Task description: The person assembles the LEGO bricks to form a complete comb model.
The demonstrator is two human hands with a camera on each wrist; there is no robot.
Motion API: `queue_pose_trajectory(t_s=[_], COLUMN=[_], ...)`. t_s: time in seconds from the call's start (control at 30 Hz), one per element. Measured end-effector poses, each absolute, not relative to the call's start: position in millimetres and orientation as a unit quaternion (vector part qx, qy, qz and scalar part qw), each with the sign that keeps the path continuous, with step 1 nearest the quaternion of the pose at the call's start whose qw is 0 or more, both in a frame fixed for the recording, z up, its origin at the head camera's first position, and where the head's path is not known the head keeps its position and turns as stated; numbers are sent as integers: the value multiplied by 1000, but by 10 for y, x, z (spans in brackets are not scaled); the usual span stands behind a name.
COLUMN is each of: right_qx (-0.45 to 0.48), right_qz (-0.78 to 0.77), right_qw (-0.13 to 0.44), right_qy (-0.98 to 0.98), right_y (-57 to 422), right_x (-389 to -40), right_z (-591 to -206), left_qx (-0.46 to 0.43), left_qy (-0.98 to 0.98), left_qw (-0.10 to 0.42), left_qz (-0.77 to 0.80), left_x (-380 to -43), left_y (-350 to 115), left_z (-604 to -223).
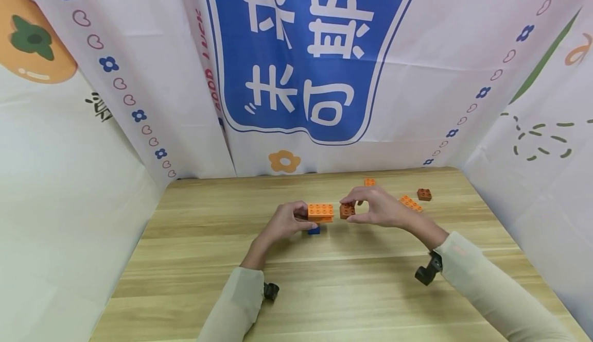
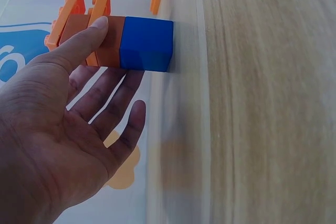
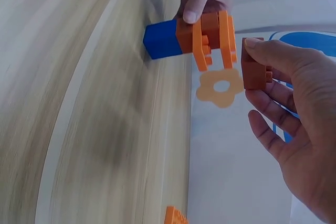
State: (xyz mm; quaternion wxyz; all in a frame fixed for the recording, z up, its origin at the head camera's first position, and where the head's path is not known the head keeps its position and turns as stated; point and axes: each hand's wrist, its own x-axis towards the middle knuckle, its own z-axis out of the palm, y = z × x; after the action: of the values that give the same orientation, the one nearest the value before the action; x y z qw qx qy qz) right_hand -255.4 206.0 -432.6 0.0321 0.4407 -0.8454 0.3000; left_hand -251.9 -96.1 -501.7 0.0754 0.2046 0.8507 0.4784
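Near the middle of the table, my left hand [image 1: 288, 221] grips a stack of toy building bricks by its side, thumb and fingers on the brown bricks. At its bottom is a blue brick [image 2: 147, 43]. Above come a brown brick [image 2: 111, 41], an orange plate, another brown brick and an orange plate [image 1: 320, 209] on top with studs up. To the right of the stack, my right hand [image 1: 377, 208] pinches a separate brown brick [image 3: 254, 66] between thumb and fingers. A small gap parts this brick from the stack's top plate, and its studs face away from the stack.
Loose pieces lie at the back right of the wooden table [image 1: 194, 259]: an orange piece [image 1: 369, 182], a longer orange plate [image 1: 410, 203] and a brown brick [image 1: 423, 194]. A printed cloth [image 1: 407, 141] hangs behind the table's back edge, with white cloth at both sides.
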Motion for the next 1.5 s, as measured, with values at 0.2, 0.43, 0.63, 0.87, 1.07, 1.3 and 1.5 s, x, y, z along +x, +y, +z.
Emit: queue_pose_trajectory(t_s=[0.2, 0.43, 0.63, 0.87, 1.07, 1.3, 1.5], right_qx=[439, 443, 454, 446, 445, 451, 457], right_qz=[306, 306, 310, 299, 295, 302, 308], right_qw=[27, 43, 54, 53, 47, 40, 37], right_qy=[-844, -842, -833, -842, -844, -839, -834], right_y=[1919, 1764, 1634, 1529, 1439, 1373, 1350], right_x=[-2564, -2609, -2640, -2674, -2714, -2740, -2761], right_z=[-4318, -4309, -4292, -4297, -4323, -4330, -4357], left_qx=[202, 207, 215, 221, 218, 217, 221], left_qy=[848, 846, 842, 839, 841, 840, 839], left_qw=[78, 79, 75, 72, 73, 73, 70], left_qz=[483, 486, 489, 492, 490, 493, 492], left_x=[-2514, -2512, -2520, -2523, -2525, -2519, -2512], left_y=[-964, -963, -963, -969, -974, -976, -975], left_z=[-5023, -5021, -5017, -5021, -5019, -5023, -5023])
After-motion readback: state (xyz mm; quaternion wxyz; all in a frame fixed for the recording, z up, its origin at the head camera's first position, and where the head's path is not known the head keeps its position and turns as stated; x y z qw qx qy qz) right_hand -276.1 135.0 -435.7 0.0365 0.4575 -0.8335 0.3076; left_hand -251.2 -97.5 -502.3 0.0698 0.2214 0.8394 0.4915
